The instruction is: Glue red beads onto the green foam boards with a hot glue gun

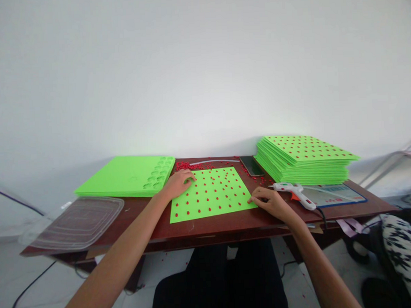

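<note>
A bright green sheet (pixel 203 208) with rows of small red pieces lies flat on the table in front of me. My left hand (pixel 180 183) rests on its upper left edge, fingers bent and loosely apart, with nothing visible in them. At the lower right corner of the sheet is my right hand (pixel 267 200), its thumb and fingers pinched together. A small red piece (pixel 250 200) shows at those fingertips. Just right of this hand lies a white glue gun (pixel 297 190) with an orange trigger, its nozzle pointing left.
Plain green sheets (pixel 114 174) are stacked at left, dotted ones (pixel 304 165) at right. Loose red pieces (pixel 187 165), a clear stick (pixel 214 161) and a phone (pixel 252 166) lie behind the sheet. A clear plastic lid (pixel 82 223) overhangs the table's (pixel 209 228) front left.
</note>
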The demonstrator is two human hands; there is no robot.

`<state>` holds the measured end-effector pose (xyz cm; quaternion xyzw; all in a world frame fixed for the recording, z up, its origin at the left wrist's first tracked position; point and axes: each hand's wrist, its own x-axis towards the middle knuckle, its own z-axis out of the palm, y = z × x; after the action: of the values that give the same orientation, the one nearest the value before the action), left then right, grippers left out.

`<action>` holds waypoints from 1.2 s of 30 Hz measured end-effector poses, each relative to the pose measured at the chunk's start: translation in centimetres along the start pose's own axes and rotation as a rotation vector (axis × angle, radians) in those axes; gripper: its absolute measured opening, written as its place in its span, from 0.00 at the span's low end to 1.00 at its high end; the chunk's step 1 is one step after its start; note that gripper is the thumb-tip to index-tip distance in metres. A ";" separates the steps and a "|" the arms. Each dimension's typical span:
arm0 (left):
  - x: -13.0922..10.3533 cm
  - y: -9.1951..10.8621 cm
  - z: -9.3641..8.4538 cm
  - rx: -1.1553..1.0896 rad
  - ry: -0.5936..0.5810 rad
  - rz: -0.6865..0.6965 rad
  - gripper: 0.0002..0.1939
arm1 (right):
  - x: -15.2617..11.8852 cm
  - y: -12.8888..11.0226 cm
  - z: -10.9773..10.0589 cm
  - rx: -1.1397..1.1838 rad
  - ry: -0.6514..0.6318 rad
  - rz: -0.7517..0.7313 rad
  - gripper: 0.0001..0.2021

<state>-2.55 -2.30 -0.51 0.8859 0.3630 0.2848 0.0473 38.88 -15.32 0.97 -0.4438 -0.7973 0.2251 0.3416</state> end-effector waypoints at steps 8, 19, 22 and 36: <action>0.0 0.0 0.1 -0.005 0.002 -0.006 0.12 | 0.2 -0.1 -0.1 -0.012 -0.004 -0.011 0.15; 0.1 -0.2 0.1 -0.003 -0.013 -0.004 0.13 | 0.0 0.0 -0.1 -0.032 0.013 -0.008 0.16; 0.1 -0.3 0.1 -0.004 -0.008 -0.003 0.13 | -0.1 -0.1 -0.2 -0.049 0.043 -0.021 0.15; 0.0 0.4 -0.3 0.005 -0.005 -0.013 0.14 | 4.9 -2.5 4.8 -0.118 0.024 -0.081 0.06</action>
<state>-2.40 -2.63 -0.16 0.8844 0.3694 0.2812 0.0480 32.09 -12.62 1.06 -0.4333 -0.8222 0.1585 0.3332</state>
